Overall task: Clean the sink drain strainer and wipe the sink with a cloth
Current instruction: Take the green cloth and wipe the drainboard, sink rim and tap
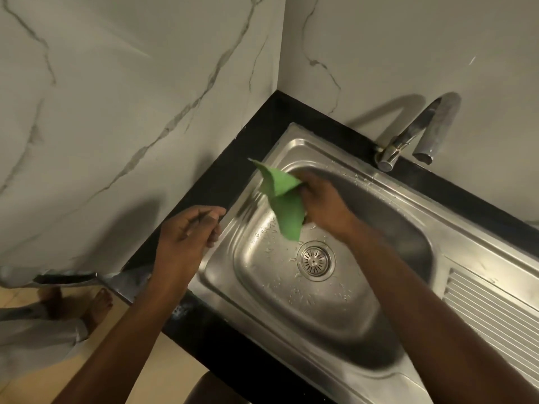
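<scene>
Right hand (323, 202) grips green cloth (284, 199) above strainer (316, 259); left hand (186, 231) loosely curled, empty.

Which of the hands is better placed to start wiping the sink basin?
The right hand. It already grips the green cloth and hangs over the basin of the sink, above the drain strainer. The left hand holds no cloth and sits over the black counter at the sink's edge.
</scene>
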The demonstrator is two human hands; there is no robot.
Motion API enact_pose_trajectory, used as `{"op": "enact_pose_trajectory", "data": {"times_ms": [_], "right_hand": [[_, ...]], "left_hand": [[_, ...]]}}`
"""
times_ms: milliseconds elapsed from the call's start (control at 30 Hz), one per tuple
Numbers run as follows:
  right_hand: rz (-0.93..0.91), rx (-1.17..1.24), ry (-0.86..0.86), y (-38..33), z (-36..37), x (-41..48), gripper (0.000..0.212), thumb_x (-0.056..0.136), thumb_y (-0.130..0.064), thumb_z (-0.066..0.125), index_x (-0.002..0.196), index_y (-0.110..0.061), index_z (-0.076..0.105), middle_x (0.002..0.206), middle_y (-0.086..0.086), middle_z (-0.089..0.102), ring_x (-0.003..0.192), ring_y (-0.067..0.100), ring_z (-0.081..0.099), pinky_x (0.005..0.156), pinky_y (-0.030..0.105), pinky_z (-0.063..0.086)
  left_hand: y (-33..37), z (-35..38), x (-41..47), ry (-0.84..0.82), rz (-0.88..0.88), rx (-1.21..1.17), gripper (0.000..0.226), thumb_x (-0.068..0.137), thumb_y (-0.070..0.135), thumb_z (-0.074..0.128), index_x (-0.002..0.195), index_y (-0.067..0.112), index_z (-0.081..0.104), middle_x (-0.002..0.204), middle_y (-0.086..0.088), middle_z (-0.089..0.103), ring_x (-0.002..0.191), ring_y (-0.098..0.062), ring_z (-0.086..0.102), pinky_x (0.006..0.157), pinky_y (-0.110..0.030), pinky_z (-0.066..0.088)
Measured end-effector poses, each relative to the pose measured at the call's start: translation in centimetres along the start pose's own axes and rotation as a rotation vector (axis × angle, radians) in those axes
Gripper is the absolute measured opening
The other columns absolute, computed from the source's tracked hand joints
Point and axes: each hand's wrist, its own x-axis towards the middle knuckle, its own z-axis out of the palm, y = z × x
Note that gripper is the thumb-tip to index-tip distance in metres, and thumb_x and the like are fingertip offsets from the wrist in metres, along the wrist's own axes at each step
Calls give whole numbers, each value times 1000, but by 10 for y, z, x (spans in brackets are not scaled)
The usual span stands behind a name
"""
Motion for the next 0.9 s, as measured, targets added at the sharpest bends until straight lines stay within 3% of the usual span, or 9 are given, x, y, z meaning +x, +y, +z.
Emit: {"op": "enact_pose_trajectory", "data": {"times_ms": [100,200,300,333,400,467,567,667,900], "right_hand": [[-18,79,95,-18,-24,48,41,104,0,43,125,-20,72,132,7,61,121,36,63,94,53,62],[-126,-60,205,-40,-30,83,41,98,5,46,124,-8,75,153,8,53,142,25,49,119,39,43],[-232,-293,210,-55,-26,100,44,95,-27,50,128,-10,74,154,1,54,133,13,52,106,18,42],[-262,-424,189,-55,-25,106,45,94,-32,53,128,-10,74,154,0,54,131,16,54,103,22,45],[-329,-720,159,-49,-19,117,42,93,-23,61,132,-9,71,157,3,50,135,26,54,108,37,49],[-304,-871,133,-35,-9,125,58,91,-15,65,149,-13,56,161,8,40,141,32,45,111,46,47],[-231,-1137,106,-11,2,130,68,100,-32,60,160,-15,35,172,14,21,157,39,23,123,53,30],[-220,-1198,114,11,3,124,75,101,-20,55,165,-9,18,174,18,11,161,37,11,131,52,16],[-246,-1317,207,55,-49,64,73,100,-14,56,165,-7,22,174,16,14,161,36,14,131,52,14]], "left_hand": [[1,-2,1,22,-31,11,19,100,18,63,101,26,80,78,-2,71,78,-21,65,78,-34,54],[2,-1,0,14,-53,23,16,100,18,63,102,19,79,78,-4,71,79,-24,64,78,-36,53],[0,-2,-2,8,-60,31,15,100,18,64,102,18,78,79,-6,70,77,-25,63,76,-35,52],[-1,-2,-2,7,-59,26,15,100,18,63,102,18,78,79,-7,70,77,-25,63,75,-36,52],[-4,-2,-4,-9,-52,29,17,101,16,63,102,20,79,81,-9,71,78,-26,64,76,-37,54],[-8,-1,-7,-27,-52,27,19,100,15,62,101,24,80,82,-10,71,79,-27,64,78,-39,55],[-16,6,-12,-31,-72,40,20,100,17,63,99,27,80,83,-11,71,81,-32,65,78,-41,55],[-19,17,-14,-35,-93,45,18,99,16,63,100,22,80,82,-9,72,80,-28,66,78,-39,54],[-11,43,-13,-105,-63,101,21,101,17,62,101,28,80,81,-4,73,80,-25,68,80,-38,59]]}}
